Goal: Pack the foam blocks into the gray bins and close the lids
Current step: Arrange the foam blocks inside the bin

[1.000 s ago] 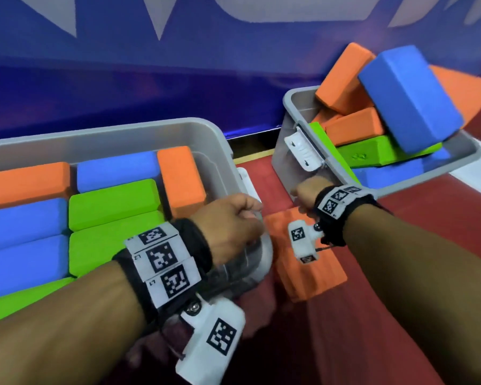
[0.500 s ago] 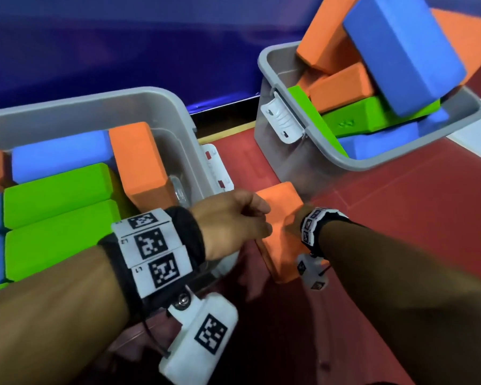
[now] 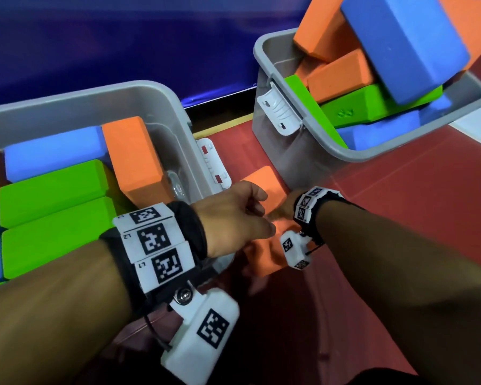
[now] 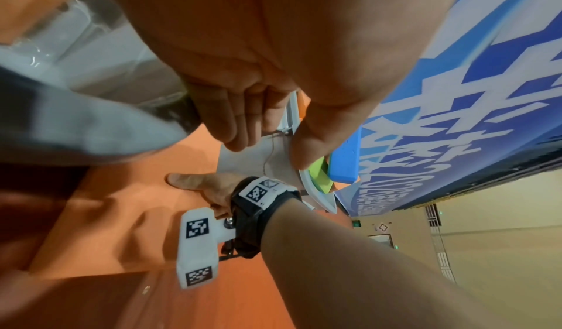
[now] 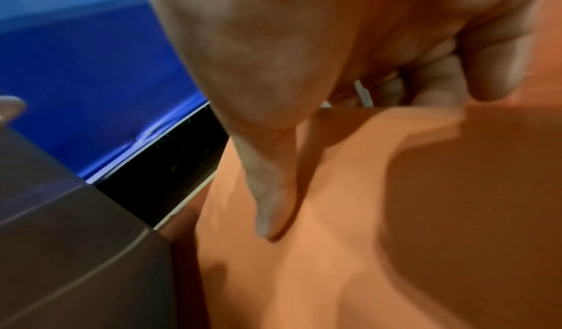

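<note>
An orange foam block (image 3: pixel 264 184) is tilted up off the red floor between the two gray bins. My right hand (image 3: pixel 285 208) grips its right side. In the right wrist view the thumb (image 5: pixel 270 202) presses on the block's broad face (image 5: pixel 395 238) and the fingers curl over its far edge. My left hand (image 3: pixel 233 218) hovers over the block's left side with fingers loosely curled and thumb apart (image 4: pixel 267 154), holding nothing. The left bin (image 3: pixel 95 93) holds neat rows of blue, green and orange blocks. The right bin (image 3: pixel 400 151) is piled above its rim, with a blue block (image 3: pixel 400 45) on top.
White latches hang on the left bin (image 3: pixel 213 165) and the right bin (image 3: pixel 281 109). A blue wall panel (image 3: pixel 122 37) runs behind both bins. No lids are in view. Red floor (image 3: pixel 400 232) lies to the right of my right arm.
The orange block lay flat on the floor; my right hand has taken hold of it and tipped it up. My left hand has moved from the bin corner towards the block.
</note>
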A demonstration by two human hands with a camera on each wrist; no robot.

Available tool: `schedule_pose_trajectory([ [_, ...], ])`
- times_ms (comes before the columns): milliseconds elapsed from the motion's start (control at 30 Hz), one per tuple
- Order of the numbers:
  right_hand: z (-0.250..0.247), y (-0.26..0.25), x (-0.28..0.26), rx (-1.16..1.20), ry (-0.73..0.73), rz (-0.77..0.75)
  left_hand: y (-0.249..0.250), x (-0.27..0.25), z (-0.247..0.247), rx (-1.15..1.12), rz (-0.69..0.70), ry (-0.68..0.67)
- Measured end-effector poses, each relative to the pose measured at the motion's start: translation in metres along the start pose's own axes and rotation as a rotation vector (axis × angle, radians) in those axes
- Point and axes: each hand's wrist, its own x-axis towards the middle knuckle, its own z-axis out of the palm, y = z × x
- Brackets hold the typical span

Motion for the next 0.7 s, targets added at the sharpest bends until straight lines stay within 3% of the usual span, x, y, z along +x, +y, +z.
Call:
schedule_pose_trajectory([
  [100,0.008,-0.01,0.012,0.237,-0.058,0.167,-0.005,-0.004,0.003,-0.059,0.029,0.031],
  [233,0.022,-0.031,0.016,0.348,-0.073,0.177,-0.009,-0.015,0.005,-0.102,0.104,0.046],
  [333,0.014,-0.046,0.008,0.338,0.167,0.153,-0.014,-0.023,0.001,-0.1,0.11,0.03],
  [467,-0.024,-0.065,-0.021,0.557,0.471,0.128,-0.025,-0.033,-0.006,-0.193,0.13,0.013],
  [700,-0.096,-0.111,-0.124,0.36,0.939,0.022,-0.02,-0.066,-0.047,-0.244,0.184,0.256],
])
